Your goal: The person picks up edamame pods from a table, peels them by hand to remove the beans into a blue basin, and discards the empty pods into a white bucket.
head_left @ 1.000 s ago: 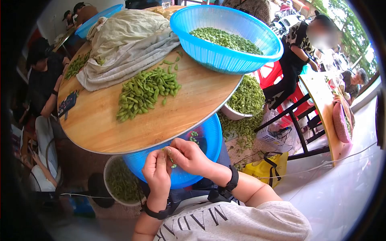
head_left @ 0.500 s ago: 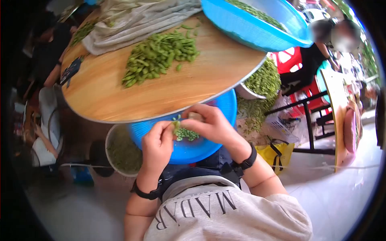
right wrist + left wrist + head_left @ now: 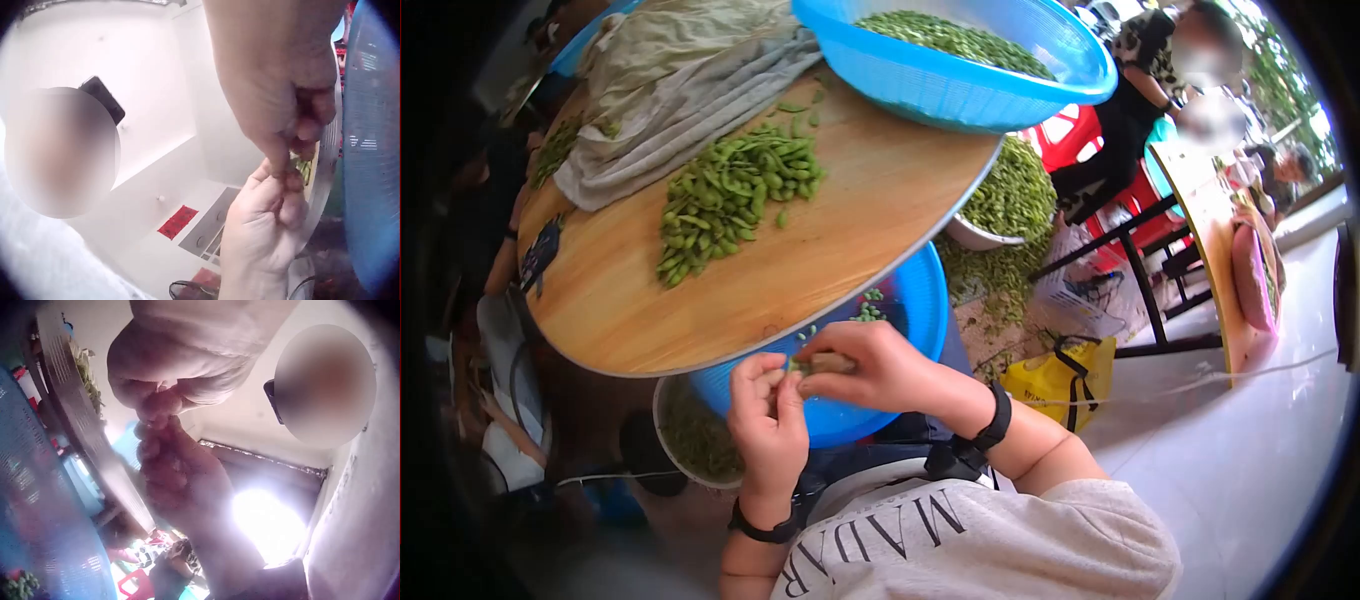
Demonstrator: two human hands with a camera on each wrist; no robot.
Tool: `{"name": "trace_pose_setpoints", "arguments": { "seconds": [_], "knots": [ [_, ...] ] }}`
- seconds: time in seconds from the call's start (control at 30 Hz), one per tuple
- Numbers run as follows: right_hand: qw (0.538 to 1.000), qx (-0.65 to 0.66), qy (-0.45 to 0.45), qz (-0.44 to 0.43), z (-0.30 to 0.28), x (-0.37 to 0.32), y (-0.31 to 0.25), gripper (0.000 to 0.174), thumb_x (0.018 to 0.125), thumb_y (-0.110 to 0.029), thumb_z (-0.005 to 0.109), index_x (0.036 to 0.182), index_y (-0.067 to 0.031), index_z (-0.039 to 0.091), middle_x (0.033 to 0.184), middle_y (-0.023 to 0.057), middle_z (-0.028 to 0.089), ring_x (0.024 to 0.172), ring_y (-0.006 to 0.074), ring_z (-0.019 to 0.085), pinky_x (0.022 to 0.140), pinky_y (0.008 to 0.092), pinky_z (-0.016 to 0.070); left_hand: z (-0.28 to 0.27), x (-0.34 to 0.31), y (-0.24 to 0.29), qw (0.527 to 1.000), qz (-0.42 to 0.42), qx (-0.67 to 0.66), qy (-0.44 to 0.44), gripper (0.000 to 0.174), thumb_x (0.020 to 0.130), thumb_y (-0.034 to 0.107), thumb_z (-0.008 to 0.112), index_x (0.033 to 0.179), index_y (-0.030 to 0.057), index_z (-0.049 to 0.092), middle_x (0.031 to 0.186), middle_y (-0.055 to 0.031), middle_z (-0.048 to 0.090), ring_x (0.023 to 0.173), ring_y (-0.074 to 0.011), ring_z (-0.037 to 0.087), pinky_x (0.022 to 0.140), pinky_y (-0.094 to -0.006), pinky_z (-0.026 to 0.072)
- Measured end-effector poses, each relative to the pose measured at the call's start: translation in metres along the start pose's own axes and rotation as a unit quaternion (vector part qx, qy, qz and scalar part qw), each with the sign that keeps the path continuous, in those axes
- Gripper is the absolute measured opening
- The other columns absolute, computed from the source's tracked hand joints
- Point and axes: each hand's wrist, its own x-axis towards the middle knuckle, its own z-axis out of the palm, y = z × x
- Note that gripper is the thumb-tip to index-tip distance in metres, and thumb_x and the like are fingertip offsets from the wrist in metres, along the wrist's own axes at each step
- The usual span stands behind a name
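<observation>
Over a blue plastic basket (image 3: 935,320), both hands meet at a small green soybean pod (image 3: 793,367), mostly hidden by the fingers. My left hand (image 3: 772,425) pinches it between thumb and fingers. From the other side, my right hand (image 3: 885,368) grips it with bent fingers. Shelled green beans (image 3: 868,306) lie in the basket behind the hands. A heap of whole soybean pods (image 3: 735,195) sits on the round wooden table (image 3: 870,225). In the right wrist view, the fingertips of the right hand (image 3: 281,94) and left hand (image 3: 259,231) touch.
A large blue colander (image 3: 960,90) of green beans stands at the table's far edge beside a crumpled grey cloth (image 3: 670,110). Right of the table, a heaped bowl (image 3: 1010,195) stands among husks. A bucket (image 3: 690,440) is at lower left, a yellow bag (image 3: 1060,380) at right.
The head view has dipped and risen again. Half a second ago the hands were slightly further apart with the pod showing between them; now the fingertips have come together around it.
</observation>
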Motion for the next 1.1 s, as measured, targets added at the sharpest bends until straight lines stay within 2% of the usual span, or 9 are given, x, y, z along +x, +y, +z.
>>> {"name": "trace_pose_setpoints", "arguments": {
  "seconds": [0.03, 0.1, 0.3, 0.47, 0.63, 0.7, 0.77, 0.87, 1.1],
  "knots": [
    [0.999, 0.016, -0.024, 0.033, -0.003, 0.001, -0.002, 0.024, 0.074, -0.017, 0.072, 0.088, -0.0002, 0.062, 0.068, 0.0076, 0.058, 0.06, 0.0099, 0.051, 0.054, 0.0272, 0.0429, 0.001, -0.001, 0.004, 0.999, -0.015, -0.031, 0.003, 0.019, 0.086, -0.003, 0.05, 0.104, 0.0008, 0.043, 0.073, -0.0022, 0.054, 0.058, -0.0035, 0.046, 0.051, -0.0171, 0.0362],
    [0.986, 0.081, -0.072, 0.123, -0.011, 0.003, -0.012, 0.024, 0.071, -0.015, 0.069, 0.085, 0.003, 0.061, 0.063, 0.0108, 0.055, 0.057, 0.0145, 0.053, 0.053, 0.0299, 0.0439, 0.003, -0.001, 0.01, 0.994, -0.044, -0.099, 0.004, 0.019, 0.086, -0.002, 0.051, 0.103, -0.0015, 0.043, 0.075, -0.0049, 0.057, 0.065, -0.0066, 0.053, 0.059, -0.0202, 0.0433],
    [0.993, 0.062, -0.061, 0.075, -0.007, 0.01, -0.012, 0.018, 0.069, -0.009, 0.064, 0.085, -0.0002, 0.062, 0.058, 0.0089, 0.054, 0.053, 0.013, 0.049, 0.052, 0.0298, 0.043, 0.003, -0.003, -0.001, 0.997, 0.067, 0.039, 0.021, 0.018, 0.085, -0.001, 0.052, 0.102, -0.003, 0.045, 0.072, -0.0108, 0.061, 0.061, -0.0124, 0.057, 0.057, -0.0238, 0.0455],
    [0.972, -0.172, -0.157, 0.013, -0.018, 0.017, -0.023, 0.025, 0.068, -0.003, 0.061, 0.094, -0.001, 0.062, 0.097, 0.0157, 0.06, 0.072, 0.0281, 0.062, 0.066, 0.0342, 0.0501, -0.031, 0.001, -0.011, 0.989, 0.043, 0.122, 0.079, 0.011, 0.087, 0.001, 0.049, 0.097, -0.002, 0.054, 0.076, -0.0087, 0.061, 0.06, -0.0116, 0.056, 0.054, -0.0235, 0.0453],
    [0.955, -0.28, 0.048, -0.081, -0.066, 0.044, -0.052, 0.029, 0.066, -0.004, 0.06, 0.095, -0.0054, 0.061, 0.094, 0.0134, 0.059, 0.068, 0.0302, 0.06, 0.059, 0.0375, 0.0497, -0.082, 0.001, -0.039, 0.963, 0.034, 0.199, 0.178, 0.012, 0.087, 0.002, 0.048, 0.094, -0.0013, 0.057, 0.079, -0.0109, 0.062, 0.061, -0.016, 0.059, 0.054, -0.0269, 0.0478],
    [0.863, -0.427, 0.235, -0.131, -0.097, 0.074, -0.06, 0.026, 0.069, -0.006, 0.06, 0.095, -0.0051, 0.059, 0.097, 0.0134, 0.059, 0.071, 0.0307, 0.061, 0.061, 0.0383, 0.0501, -0.101, -0.001, -0.044, 0.958, 0.009, 0.225, 0.177, 0.011, 0.087, 0.002, 0.049, 0.094, -0.001, 0.057, 0.079, -0.0106, 0.062, 0.061, -0.0165, 0.059, 0.055, -0.0271, 0.0475],
    [0.765, -0.563, 0.292, -0.115, -0.126, 0.101, -0.065, 0.02, 0.073, -0.012, 0.059, 0.091, -0.005, 0.057, 0.091, 0.013, 0.06, 0.071, 0.0317, 0.061, 0.063, 0.0406, 0.0496, -0.11, -0.002, -0.042, 0.952, -0.013, 0.25, 0.176, 0.011, 0.088, 0.003, 0.049, 0.094, -0.0008, 0.057, 0.081, -0.0107, 0.062, 0.06, -0.0165, 0.058, 0.056, -0.0269, 0.0475],
    [0.726, -0.656, 0.201, 0.034, -0.147, 0.117, -0.064, 0.017, 0.075, -0.017, 0.057, 0.087, -0.0046, 0.056, 0.084, 0.0124, 0.06, 0.072, 0.033, 0.06, 0.064, 0.0426, 0.0486, -0.118, -0.005, -0.051, 0.955, -0.01, 0.225, 0.195, 0.013, 0.088, 0.004, 0.049, 0.097, -0.0006, 0.056, 0.083, -0.0105, 0.062, 0.062, -0.0155, 0.058, 0.057, -0.0263, 0.0475],
    [0.762, -0.614, 0.206, 0.013, -0.147, 0.1, -0.074, 0.02, 0.075, -0.016, 0.058, 0.092, -0.0048, 0.059, 0.088, 0.0127, 0.061, 0.075, 0.0327, 0.061, 0.065, 0.0425, 0.0486, -0.15, -0.016, -0.071, 0.938, -0.051, 0.247, 0.238, 0.015, 0.088, 0.002, 0.048, 0.101, -0.0028, 0.055, 0.086, -0.0117, 0.061, 0.068, -0.016, 0.059, 0.062, -0.0279, 0.0489]
  ]
}}
